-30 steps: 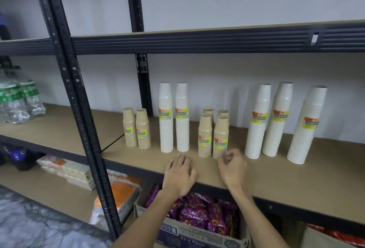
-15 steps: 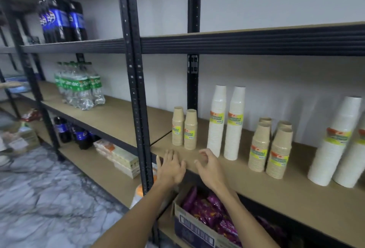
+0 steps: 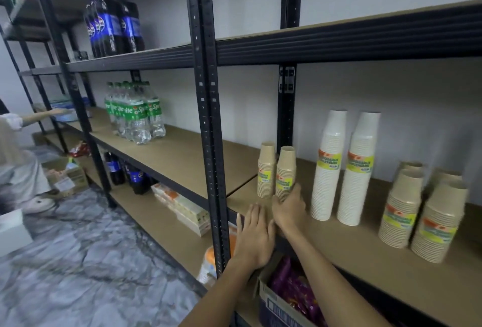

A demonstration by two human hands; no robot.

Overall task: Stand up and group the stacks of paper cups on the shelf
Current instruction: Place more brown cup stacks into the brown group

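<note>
Reach has shifted toward the black upright (image 3: 208,131): the right hand (image 3: 288,213) now curls round the base of the short brown cup stack (image 3: 286,170) just right of it, the left hand (image 3: 254,235) lies flat on the shelf (image 3: 344,243) edge nearer it, so regrouping seems to begin.

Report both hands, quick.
Left hand: open, flat on the shelf edge, holding nothing.
Right hand: gripping the short brown cup stack at its base.
</note>
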